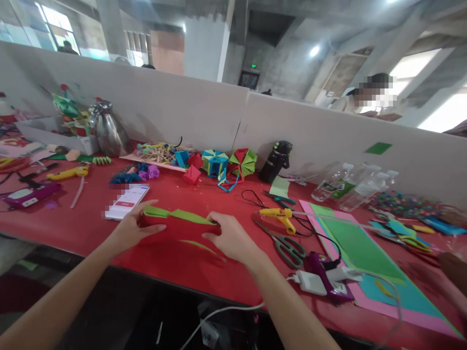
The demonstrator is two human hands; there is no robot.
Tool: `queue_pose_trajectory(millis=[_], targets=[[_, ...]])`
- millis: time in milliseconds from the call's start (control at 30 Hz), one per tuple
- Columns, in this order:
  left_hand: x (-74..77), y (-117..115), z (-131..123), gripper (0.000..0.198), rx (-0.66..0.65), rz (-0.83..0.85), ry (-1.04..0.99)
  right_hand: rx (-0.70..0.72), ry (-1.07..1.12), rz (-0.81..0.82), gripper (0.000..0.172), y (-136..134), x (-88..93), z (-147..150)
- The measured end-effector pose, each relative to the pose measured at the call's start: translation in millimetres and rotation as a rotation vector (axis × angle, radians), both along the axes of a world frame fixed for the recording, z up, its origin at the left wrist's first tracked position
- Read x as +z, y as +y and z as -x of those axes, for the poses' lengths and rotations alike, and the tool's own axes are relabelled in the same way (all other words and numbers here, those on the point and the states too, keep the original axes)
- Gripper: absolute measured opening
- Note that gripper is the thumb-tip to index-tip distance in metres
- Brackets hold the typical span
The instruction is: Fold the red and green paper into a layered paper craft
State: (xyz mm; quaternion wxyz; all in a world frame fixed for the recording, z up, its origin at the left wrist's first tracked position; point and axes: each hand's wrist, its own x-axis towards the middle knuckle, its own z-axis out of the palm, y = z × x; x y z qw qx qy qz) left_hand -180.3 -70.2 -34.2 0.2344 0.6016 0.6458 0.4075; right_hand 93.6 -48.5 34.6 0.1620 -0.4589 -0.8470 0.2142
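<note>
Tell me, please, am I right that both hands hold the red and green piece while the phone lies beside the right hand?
Not quite: the head view shows the phone lying beside the left hand, not the right hand. Both hands do hold the red and green piece.

Near, a red table point(83, 231), spanning left to right, with grey floor point(6, 260) below at left. Along its far edge, a pale upright partition point(182, 109), with a seam near the middle. Beyond, bare grey ceiling point(339, 17), wall point(280, 68) and pillar point(109, 26). Far left, a bright window point(58, 22); far right, strong daylight through a slanted-looking opening point(412, 68). Overhead at right, a glowing white lamp point(314, 50). Far middle, a dark door point(249, 79) under a lit green sign point(253, 65).
</note>
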Motion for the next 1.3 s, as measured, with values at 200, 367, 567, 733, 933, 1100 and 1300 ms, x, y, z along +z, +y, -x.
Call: queue_pose_trajectory(millis=[200,367,567,733,933,1100,1300], targets=[[6.0,16,-58,0.042,-0.2,-0.108,-0.335,-0.061,-0.26,-0.186,0.021,1,24.8,-36],[-2.4,30,-82,0.041,-0.344,-0.096,-0.276,-0.102,-0.324,-0.15,0.031,9,15.4,-50],[-3.1,49,-83,0.05,-0.414,-0.085,-0.29,-0.126,-0.325,-0.184,0.025,20,17.3,-39],[-7.3,64,-105,0.061,-0.447,-0.108,-0.37,-0.101,-0.291,-0.164,0.032,35,11.4,-13],[-18.2,70,-118,0.051,-0.476,-0.209,-0.56,0.099,-0.039,-0.13,0.041,33,2.1,-2],[-8.7,59,-104,0.05,-0.311,-0.167,-0.391,-0.132,-0.179,-0.101,0.047,24,-1.7,-71],[-13.4,64,-99,0.057,-0.355,-0.071,-0.506,-0.338,0.262,0.002,0.03,23,-35.0,-128]])
